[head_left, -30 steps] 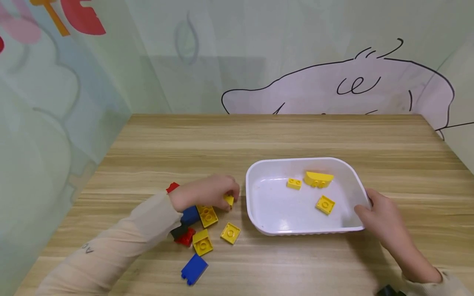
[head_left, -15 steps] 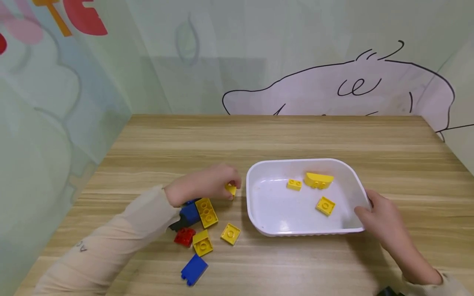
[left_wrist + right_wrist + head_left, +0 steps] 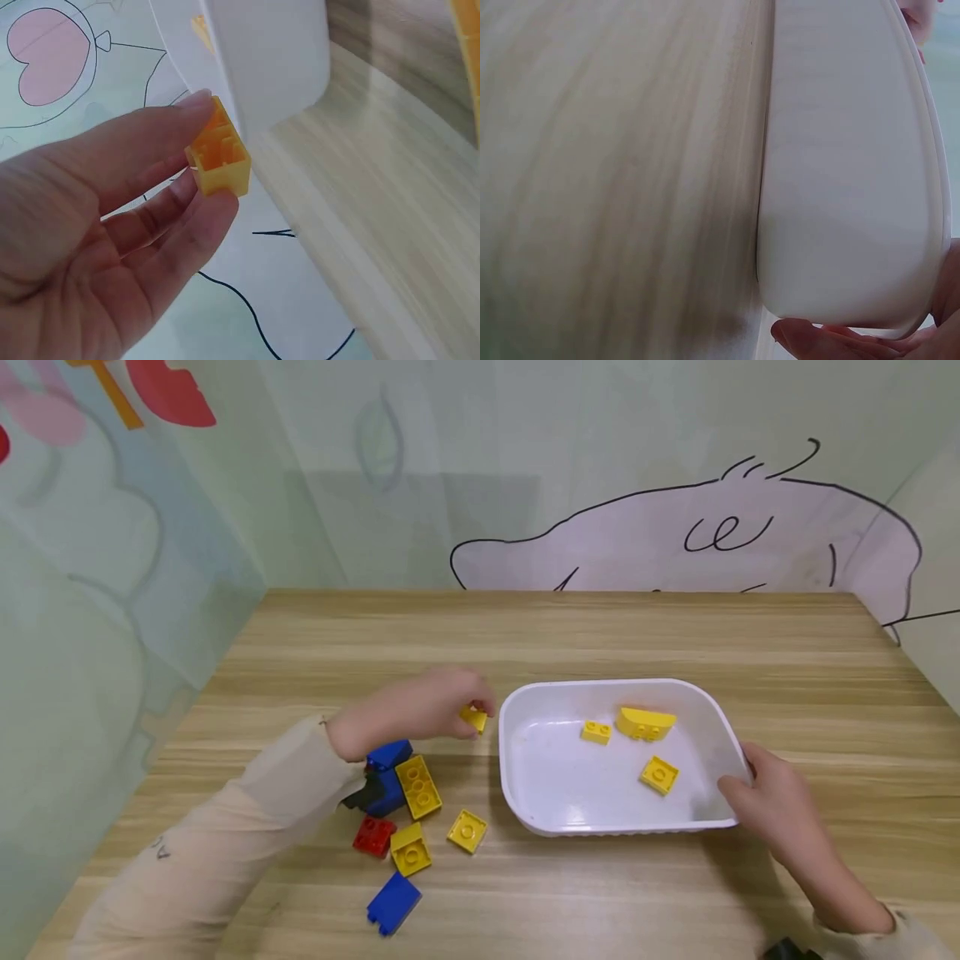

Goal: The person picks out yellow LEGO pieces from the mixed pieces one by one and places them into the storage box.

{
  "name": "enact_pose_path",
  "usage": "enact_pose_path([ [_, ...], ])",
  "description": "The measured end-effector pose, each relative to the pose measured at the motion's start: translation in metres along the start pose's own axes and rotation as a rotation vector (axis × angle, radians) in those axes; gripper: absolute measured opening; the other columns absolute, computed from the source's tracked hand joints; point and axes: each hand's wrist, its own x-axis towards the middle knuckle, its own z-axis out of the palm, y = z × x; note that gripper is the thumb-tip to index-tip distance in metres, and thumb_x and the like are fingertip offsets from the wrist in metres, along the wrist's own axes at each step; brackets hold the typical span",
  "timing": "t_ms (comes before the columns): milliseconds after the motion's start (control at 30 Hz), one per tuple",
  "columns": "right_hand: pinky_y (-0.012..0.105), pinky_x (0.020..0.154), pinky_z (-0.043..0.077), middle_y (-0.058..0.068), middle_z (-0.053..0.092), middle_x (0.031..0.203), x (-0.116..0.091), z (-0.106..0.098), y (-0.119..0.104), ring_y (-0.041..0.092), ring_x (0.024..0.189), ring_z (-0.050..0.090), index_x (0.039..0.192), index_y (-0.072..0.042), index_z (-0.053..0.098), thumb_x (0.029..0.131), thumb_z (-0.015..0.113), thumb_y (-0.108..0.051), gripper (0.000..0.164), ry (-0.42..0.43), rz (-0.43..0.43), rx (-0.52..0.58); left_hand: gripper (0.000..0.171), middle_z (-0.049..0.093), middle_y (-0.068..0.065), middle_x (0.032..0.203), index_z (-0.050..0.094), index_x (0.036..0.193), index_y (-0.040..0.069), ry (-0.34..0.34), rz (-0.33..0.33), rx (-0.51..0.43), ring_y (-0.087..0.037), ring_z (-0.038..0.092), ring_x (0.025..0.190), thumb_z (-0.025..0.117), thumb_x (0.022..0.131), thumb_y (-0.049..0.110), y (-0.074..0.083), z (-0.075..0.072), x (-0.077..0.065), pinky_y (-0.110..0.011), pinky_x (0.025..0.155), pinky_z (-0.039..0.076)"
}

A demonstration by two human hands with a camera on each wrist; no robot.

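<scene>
My left hand (image 3: pixel 431 706) pinches a small yellow building brick (image 3: pixel 223 156) between thumb and fingertips, just left of the white tub (image 3: pixel 555 832). In the left wrist view the brick's hollow underside shows. At the tub's right end, my right hand (image 3: pixel 780 806) grips the rim, thumb over the edge and fingers outside. Inside the tub lie a two-stud yellow brick (image 3: pixel 596 732), a curved yellow brick (image 3: pixel 645 724) and a square yellow brick (image 3: pixel 659 775).
Left of the tub lie several loose bricks: a long yellow one (image 3: pixel 418 787), a square yellow one (image 3: pixel 467 832), a sloped yellow one (image 3: pixel 410 850), a red one (image 3: pixel 373 837) and a blue one (image 3: pixel 393 903). More blue bricks (image 3: pixel 388 755) lie partly under the left forearm. Walls border the wooden table (image 3: pixel 375 643).
The left hand has lifted the small yellow brick away from the pile, moving up and slightly right toward the tub's left edge. The right hand and tub have stayed put.
</scene>
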Motion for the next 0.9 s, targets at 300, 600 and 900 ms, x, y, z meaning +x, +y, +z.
enact_pose_path([
  [300,0.04,0.056,0.049,0.032,0.058,0.095,0.0,-0.001,0.0,0.027,0.069,0.056,0.109,0.014,0.048,0.077,0.05,-0.009,0.039,-0.002,0.002,0.001,0.022,0.061,-0.005,0.088,0.064,0.092,0.006,0.008,0.045,-0.008,-0.018,0.051,0.079,0.071,0.071,0.013,0.007,-0.005,0.012,-0.027,0.075,0.046],
  [600,0.039,0.055,0.05,0.033,0.058,0.097,0.001,0.0,0.001,0.027,0.069,0.055,0.11,0.014,0.047,0.078,0.05,-0.009,0.04,-0.011,0.003,0.007,0.018,0.057,-0.005,0.086,0.064,0.089,0.007,-0.011,0.051,0.054,-0.018,0.049,0.079,0.07,0.072,0.012,0.022,-0.013,0.029,-0.028,0.072,0.044],
  [900,0.038,0.054,0.047,0.028,0.061,0.088,0.0,-0.001,0.004,0.025,0.065,0.054,0.107,0.013,0.05,0.076,0.05,-0.008,0.037,0.018,-0.019,-0.004,0.02,0.055,-0.003,0.091,0.064,0.093,0.011,-0.049,0.037,0.049,-0.015,0.048,0.083,0.069,0.073,0.013,0.034,-0.021,0.042,-0.023,0.074,0.043],
])
